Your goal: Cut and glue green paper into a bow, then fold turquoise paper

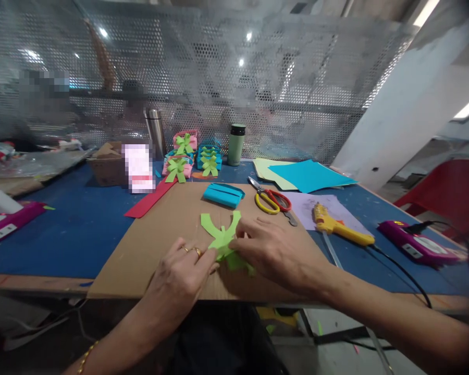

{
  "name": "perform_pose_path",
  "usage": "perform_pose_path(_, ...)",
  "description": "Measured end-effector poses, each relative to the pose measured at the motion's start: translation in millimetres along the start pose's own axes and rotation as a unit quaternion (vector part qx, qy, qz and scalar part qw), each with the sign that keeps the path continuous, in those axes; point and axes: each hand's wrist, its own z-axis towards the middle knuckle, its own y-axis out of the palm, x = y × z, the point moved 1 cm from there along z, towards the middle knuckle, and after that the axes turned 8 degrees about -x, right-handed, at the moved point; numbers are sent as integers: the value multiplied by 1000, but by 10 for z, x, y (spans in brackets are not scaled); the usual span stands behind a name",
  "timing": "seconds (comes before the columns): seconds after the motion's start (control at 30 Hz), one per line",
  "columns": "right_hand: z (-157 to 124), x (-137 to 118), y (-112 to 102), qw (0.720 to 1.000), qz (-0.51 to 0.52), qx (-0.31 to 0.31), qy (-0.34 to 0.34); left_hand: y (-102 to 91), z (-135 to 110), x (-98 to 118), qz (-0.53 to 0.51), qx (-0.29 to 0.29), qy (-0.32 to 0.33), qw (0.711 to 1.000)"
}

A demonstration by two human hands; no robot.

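Both hands are on a light green paper bow point(222, 240) with several strips, low over a cardboard sheet point(140, 250). My left hand point(185, 268), wearing two rings, pinches the bow's lower left edge. My right hand point(273, 247) has its fingers closed on the bow's right side; the fingertips partly hide the paper there. Just beyond the bow lies a folded blue paper piece point(223, 195). To its right rest yellow-and-red-handled scissors point(268, 200).
At right are a yellow glue gun point(338, 228), a purple power strip point(418, 245) and blue paper sheets point(312, 176). Finished-looking paper baskets with green bows point(210, 159), a green tumbler point(236, 146), a steel flask point(155, 134) and a cardboard box point(105, 165) stand at the back.
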Motion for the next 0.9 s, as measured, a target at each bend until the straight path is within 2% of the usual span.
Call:
perform_pose_path(0.13, 50, 135, 62, 994, 96, 47, 18, -91, -76, 63, 9, 53, -33, 998)
perform_pose_path(0.23, 70, 189, 105, 988, 141, 55, 19, -126, -99, 113, -10, 73, -17, 997)
perform_pose_path(0.3, 78, 189, 111, 985, 154, 72, 22, -105, -81, 130, -39, 58, 7, 998)
perform_pose_path(0.37, 76, 182, 108, 981, 164, 100, 24, -46, -51, 129, -55, 17, 16, 998)
perform_pose_path(0.47, 55, 210, 119, 975, 179, 123, 36, 60, -17, 113, -46, -49, -4, 998)
perform_pose_path(0.57, 39, 290, 144, 970, 191, 136, 64, 106, 0, 116, -38, -86, -23, 995)
perform_pose_path(0.73, 102, 384, 102, 948, 228, 208, 76, 61, 25, 159, -22, -92, -31, 995)
perform_pose_path(0.9, 134, 391, -108, 940, 171, 284, 84, 84, 5, 141, -11, -90, -9, 996)
